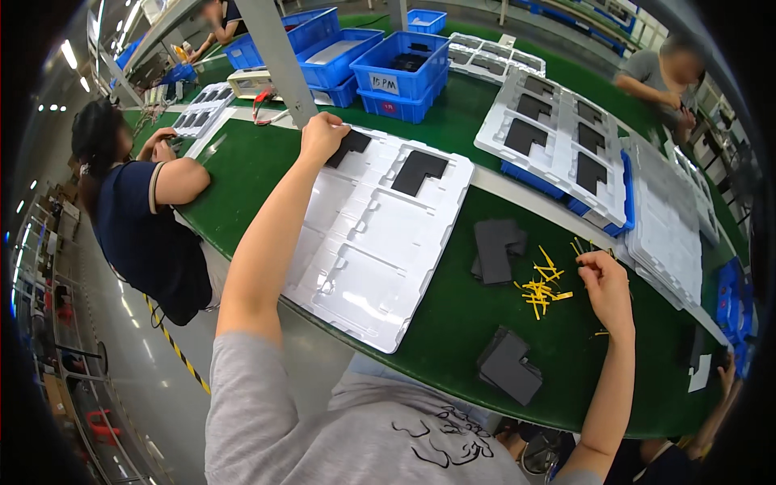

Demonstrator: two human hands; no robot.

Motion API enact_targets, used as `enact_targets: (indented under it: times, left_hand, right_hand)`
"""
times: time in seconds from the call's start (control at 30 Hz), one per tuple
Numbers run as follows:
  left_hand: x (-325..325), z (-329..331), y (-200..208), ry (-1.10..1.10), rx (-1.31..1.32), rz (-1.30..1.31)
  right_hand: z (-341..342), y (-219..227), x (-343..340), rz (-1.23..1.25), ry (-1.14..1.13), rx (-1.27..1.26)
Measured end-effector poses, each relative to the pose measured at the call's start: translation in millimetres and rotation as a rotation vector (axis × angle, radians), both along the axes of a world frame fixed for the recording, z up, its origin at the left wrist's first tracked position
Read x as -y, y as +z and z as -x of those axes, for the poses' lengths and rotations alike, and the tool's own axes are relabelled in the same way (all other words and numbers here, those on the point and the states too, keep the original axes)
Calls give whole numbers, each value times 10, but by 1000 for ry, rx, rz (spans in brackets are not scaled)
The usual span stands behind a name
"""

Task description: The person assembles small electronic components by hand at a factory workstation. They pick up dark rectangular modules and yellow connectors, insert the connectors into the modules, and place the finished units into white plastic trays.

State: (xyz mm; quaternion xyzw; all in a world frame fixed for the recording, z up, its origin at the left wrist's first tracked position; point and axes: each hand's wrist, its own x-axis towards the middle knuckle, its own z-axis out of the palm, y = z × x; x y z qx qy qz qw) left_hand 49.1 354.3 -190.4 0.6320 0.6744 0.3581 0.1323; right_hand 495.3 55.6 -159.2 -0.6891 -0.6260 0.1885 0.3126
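A white plastic tray [380, 267] with moulded compartments lies in front of me. My left hand [322, 139] reaches to its far left corner, fingers closed at the edge of a black L-shaped piece [349, 150] in that compartment. Another black L-shaped piece [419, 172] sits in the far right compartment. To the right, my right hand [605, 287] hovers by a scatter of thin yellow strips [543, 287], fingertips pinched together; what they hold is too small to make out. Two stacks of black L-shaped pieces, a farther one [495, 250] and a nearer one [511, 368], lie beside the strips.
A filled white tray [558, 133] rests on blue bins across a pale divider. Stacked white trays [667, 218] stand at the right. Blue bins [400, 73] and a grey post [279, 61] rise beyond my tray. A co-worker [149, 202] sits at the left.
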Motion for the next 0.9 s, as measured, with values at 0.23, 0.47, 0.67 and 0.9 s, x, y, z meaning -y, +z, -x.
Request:
enact_targets:
  times: [0.23,0.47,0.67,0.9]
  left_hand:
    - [170,-270,-169,-140,-243,-275]
    - [1053,-1292,346,-708,72,-347]
    - [2002,-2110,363,-1197,67,50]
    - [2069,-2261,368,-1171,126,210]
  right_hand:
    - [11,-114,-12,-115,100,-64]
    - [105,-139,-43,41,76,-358]
    - [296,-37,49,-176,242,-222]
    - [295,-37,56,-234,274,-206]
